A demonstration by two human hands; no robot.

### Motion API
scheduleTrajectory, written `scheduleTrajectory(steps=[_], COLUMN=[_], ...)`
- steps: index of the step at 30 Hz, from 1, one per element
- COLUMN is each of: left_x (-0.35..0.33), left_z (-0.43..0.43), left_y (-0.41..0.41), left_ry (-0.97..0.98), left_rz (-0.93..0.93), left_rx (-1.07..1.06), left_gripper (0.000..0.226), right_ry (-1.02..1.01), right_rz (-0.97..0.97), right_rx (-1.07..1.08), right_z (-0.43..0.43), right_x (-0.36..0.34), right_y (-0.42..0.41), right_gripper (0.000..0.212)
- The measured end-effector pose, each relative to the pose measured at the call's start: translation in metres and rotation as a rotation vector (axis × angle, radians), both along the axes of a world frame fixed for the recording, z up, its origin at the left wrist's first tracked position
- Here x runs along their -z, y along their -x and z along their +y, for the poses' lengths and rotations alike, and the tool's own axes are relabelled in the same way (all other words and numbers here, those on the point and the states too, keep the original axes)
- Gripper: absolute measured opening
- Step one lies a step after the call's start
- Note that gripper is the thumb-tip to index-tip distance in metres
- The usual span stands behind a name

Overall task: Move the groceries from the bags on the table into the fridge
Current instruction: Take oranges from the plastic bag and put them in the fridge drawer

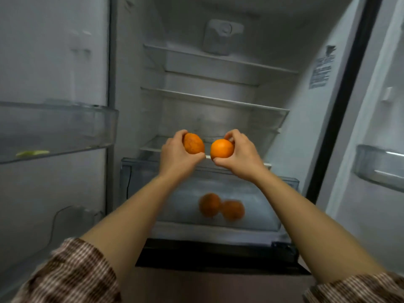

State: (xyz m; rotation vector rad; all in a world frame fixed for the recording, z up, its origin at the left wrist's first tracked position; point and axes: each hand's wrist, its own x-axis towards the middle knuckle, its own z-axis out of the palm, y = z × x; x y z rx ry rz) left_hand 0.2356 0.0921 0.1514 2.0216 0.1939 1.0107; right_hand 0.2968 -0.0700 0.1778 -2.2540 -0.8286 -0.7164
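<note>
I stand before the open fridge (135,84). My left hand (177,153) grips a rough-skinned orange (193,143), and my right hand (240,153) grips a smoother orange (222,148). Both are held side by side, almost touching, above the lowest glass shelf (150,146) and over the clear crisper drawer (258,202). Two more oranges (209,204) (232,209) lie together inside that drawer, blurred through its lid. The bags and table are out of sight.
Two glass shelves (218,60) (214,99) above are bare. The left door (52,62) carries a clear bin (56,132) holding a yellow-green item (32,152). A right door bin (378,165) shows at the edge. My checked sleeves fill the bottom corners.
</note>
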Motion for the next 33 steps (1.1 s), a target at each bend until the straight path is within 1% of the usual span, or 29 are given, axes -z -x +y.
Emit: scheduleTrajectory(steps=[4, 6, 8, 10, 12, 13, 16, 17, 18, 20, 21, 22, 24, 25, 26, 28, 30, 31, 33], left_x=[-0.007, -0.007, -0.007, -0.009, -0.013, -0.016, -0.020, -0.018, -0.016, -0.011, -0.010, -0.010, -0.012, -0.014, -0.015, -0.016, -0.015, -0.014, -0.010], left_z=[0.019, 0.027, 0.035, 0.043, 0.046, 0.048, 0.048, 0.049, 0.051, 0.055, 0.057, 0.056, 0.050, 0.047, 0.046, 0.045, 0.045, 0.046, 0.048], left_y=[-0.030, -0.044, -0.054, -0.063, -0.066, -0.068, -0.075, -0.078, -0.083, -0.092, -0.095, -0.096, -0.093, -0.091, -0.089, -0.086, -0.085, -0.085, -0.083], left_ry=[-0.157, -0.163, -0.167, -0.196, -0.242, -0.218, -0.092, -0.101, -0.124, -0.173, -0.183, -0.210, -0.221, -0.198, -0.172, -0.138, -0.154, -0.174, -0.222], left_rz=[0.142, 0.253, 0.402, 0.554, 0.691, 0.761, 1.050, 1.133, 1.183, 1.167, 1.149, 1.176, 1.333, 1.399, 1.430, 1.422, 1.340, 1.265, 0.990], left_rx=[-0.042, -0.031, 0.006, 0.047, 0.093, 0.144, 0.345, 0.354, 0.324, 0.180, 0.135, 0.118, 0.128, 0.150, 0.162, 0.152, 0.142, 0.130, 0.019], left_gripper=[0.078, 0.077, 0.073, 0.058, 0.036, 0.027, 0.018, 0.016, 0.015, 0.023, 0.028, 0.029, 0.021, 0.020, 0.027, 0.034, 0.026, 0.022, 0.022], right_ry=[0.052, 0.068, 0.120, 0.235, 0.385, 0.456, 0.577, 0.603, 0.631, 0.677, 0.693, 0.712, 0.747, 0.742, 0.720, 0.700, 0.717, 0.709, 0.630], right_rz=[0.107, 0.195, 0.302, 0.385, 0.446, 0.474, 0.545, 0.557, 0.560, 0.590, 0.638, 0.703, 0.846, 0.919, 0.974, 1.007, 1.004, 0.992, 0.942], right_rx=[-0.082, -0.110, -0.146, -0.169, -0.190, -0.205, -0.236, -0.241, -0.248, -0.269, -0.285, -0.300, -0.329, -0.339, -0.344, -0.348, -0.350, -0.357, -0.379], right_z=[0.016, 0.024, 0.033, 0.041, 0.049, 0.053, 0.064, 0.067, 0.069, 0.073, 0.074, 0.075, 0.074, 0.074, 0.073, 0.071, 0.069, 0.068, 0.066], right_x=[-0.005, -0.003, 0.000, 0.003, 0.005, 0.007, 0.012, 0.013, 0.015, 0.019, 0.021, 0.023, 0.025, 0.026, 0.027, 0.026, 0.026, 0.026, 0.026], right_y=[-0.037, -0.055, -0.072, -0.086, -0.097, -0.102, -0.112, -0.114, -0.115, -0.116, -0.116, -0.116, -0.118, -0.118, -0.118, -0.117, -0.117, -0.117, -0.117], right_gripper=[0.056, 0.055, 0.054, 0.049, 0.043, 0.041, 0.035, 0.035, 0.037, 0.041, 0.040, 0.037, 0.028, 0.028, 0.030, 0.032, 0.030, 0.026, 0.018])
